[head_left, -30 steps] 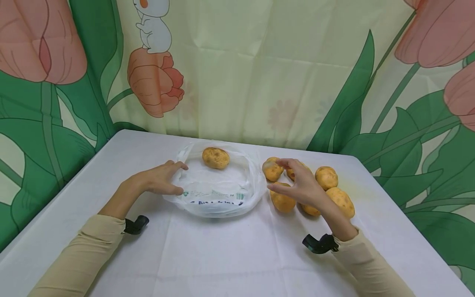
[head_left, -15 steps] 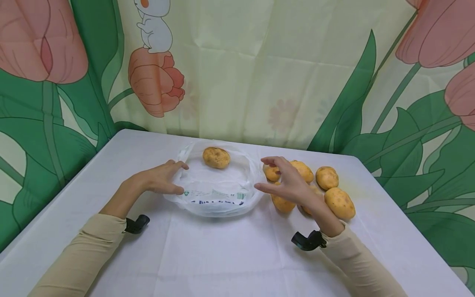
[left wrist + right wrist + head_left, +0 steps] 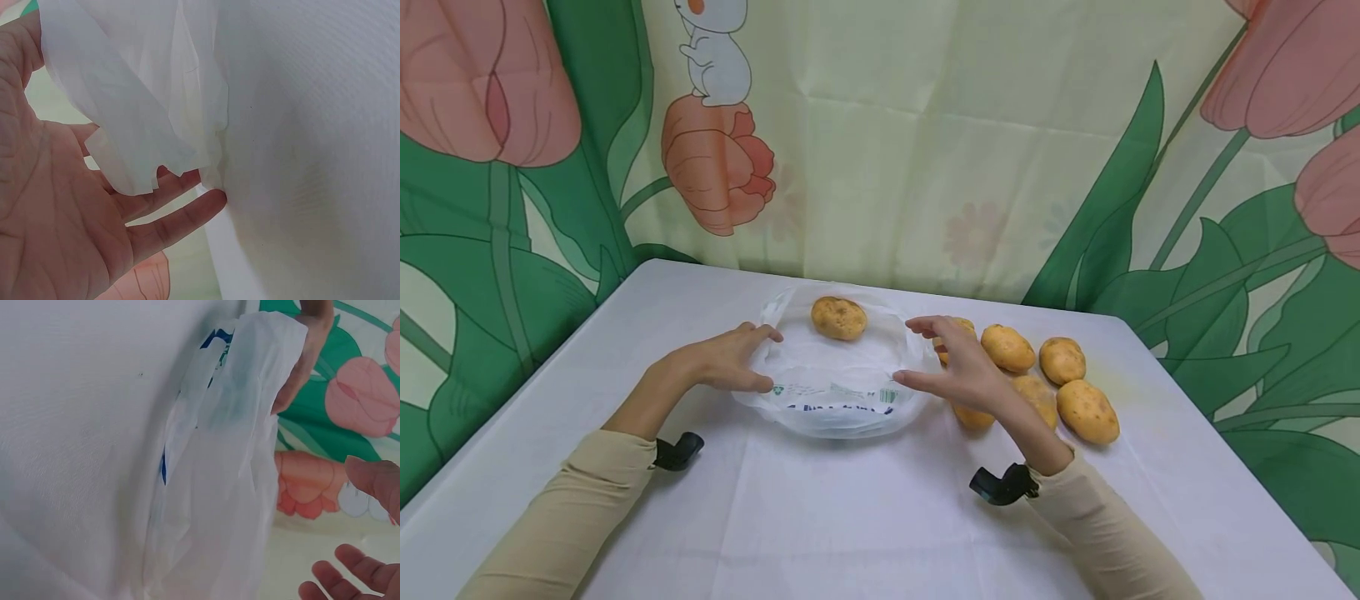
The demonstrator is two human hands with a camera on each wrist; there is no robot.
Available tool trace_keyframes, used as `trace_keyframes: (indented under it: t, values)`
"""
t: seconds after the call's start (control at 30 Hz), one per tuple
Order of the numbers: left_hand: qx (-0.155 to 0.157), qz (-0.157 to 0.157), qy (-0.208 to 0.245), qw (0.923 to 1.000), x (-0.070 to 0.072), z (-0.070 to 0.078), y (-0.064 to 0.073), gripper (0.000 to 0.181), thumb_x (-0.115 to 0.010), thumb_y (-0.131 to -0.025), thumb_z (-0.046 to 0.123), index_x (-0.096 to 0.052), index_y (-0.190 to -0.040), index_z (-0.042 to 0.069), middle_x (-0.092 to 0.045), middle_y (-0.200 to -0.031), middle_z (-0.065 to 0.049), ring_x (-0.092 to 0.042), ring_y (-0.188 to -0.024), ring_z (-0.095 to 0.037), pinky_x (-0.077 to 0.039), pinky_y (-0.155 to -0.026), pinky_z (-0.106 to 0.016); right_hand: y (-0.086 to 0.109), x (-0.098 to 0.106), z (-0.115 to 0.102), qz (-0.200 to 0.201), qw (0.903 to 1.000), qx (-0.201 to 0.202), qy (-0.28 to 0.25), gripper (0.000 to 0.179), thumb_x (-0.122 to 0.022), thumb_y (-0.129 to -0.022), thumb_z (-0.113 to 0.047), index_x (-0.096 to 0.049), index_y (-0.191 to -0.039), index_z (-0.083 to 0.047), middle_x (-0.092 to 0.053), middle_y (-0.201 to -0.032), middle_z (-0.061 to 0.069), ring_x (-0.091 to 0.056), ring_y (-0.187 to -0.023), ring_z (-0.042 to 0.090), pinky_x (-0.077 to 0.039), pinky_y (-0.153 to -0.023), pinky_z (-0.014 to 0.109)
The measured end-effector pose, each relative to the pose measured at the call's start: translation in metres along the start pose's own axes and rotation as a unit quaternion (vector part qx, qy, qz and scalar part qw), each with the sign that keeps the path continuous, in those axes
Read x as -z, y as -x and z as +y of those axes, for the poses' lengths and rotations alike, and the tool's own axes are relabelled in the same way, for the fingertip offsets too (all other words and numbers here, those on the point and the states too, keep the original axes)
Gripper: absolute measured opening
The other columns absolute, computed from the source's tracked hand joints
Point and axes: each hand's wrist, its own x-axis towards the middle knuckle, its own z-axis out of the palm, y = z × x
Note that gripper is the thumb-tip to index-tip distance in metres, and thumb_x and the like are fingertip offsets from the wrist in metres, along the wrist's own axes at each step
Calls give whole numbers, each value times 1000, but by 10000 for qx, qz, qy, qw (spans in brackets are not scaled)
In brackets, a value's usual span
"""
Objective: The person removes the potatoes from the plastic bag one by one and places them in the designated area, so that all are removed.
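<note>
A white translucent plastic bag [image 3: 842,423] lies with its mouth spread wide on the table. One potato [image 3: 838,318] rests inside it, toward the back. My left hand [image 3: 722,358] is at the bag's left rim, thumb and fingers spread apart. In the left wrist view, the bag's loose edge [image 3: 119,94] drapes against nearly straight fingers. My right hand [image 3: 958,362] hovers by the bag's right rim with fingers and thumb apart, holding nothing. The right wrist view shows a gap between that hand and the bag wall [image 3: 219,462].
Several potatoes lie on the table right of the bag, among them one potato [image 3: 1007,348] and another potato [image 3: 1087,412]. My right hand and forearm partly cover others. The white-covered table [image 3: 850,517] ends at a floral curtain [image 3: 880,167] behind.
My right hand has moved left from above the potatoes to the bag's right rim. The left hand, the bag and the potato inside it look unmoved.
</note>
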Motion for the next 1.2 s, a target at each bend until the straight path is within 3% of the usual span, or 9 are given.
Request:
trace_keyframes:
  t: [0.37,0.6,1.2]
  values:
    - [-49,-27,22,10000,0,-1,0,75,-72,-86,35,-41,-149,8,-45,-140,-26,-50,-120,-36,-44,-101,-56,-14,-14,-5,-22,9997,222,80,70,-86,-82,-29,-55,-139,-2,-58,-138,12,-52,-126,33,-48,-103,50]
    - [-113,-10,29,9999,0,-1,0,74,-72,-86,34,-42,-149,8,-45,-140,-25,-49,-122,-36,-43,-103,-57,-22,-17,-6,4,9999,103,24,69,-86,-83,-29,-55,-139,-5,-57,-138,9,-51,-126,27,-48,-103,47]
    - [-107,21,1,9999,1,0,1,75,-73,-86,33,-42,-149,6,-46,-138,-26,-51,-120,-36,-44,-103,-58,-54,-24,-5,-258,9996,5,149,67,-83,-85,-26,-52,-140,-3,-54,-140,12,-52,-131,34,-47,-104,48]
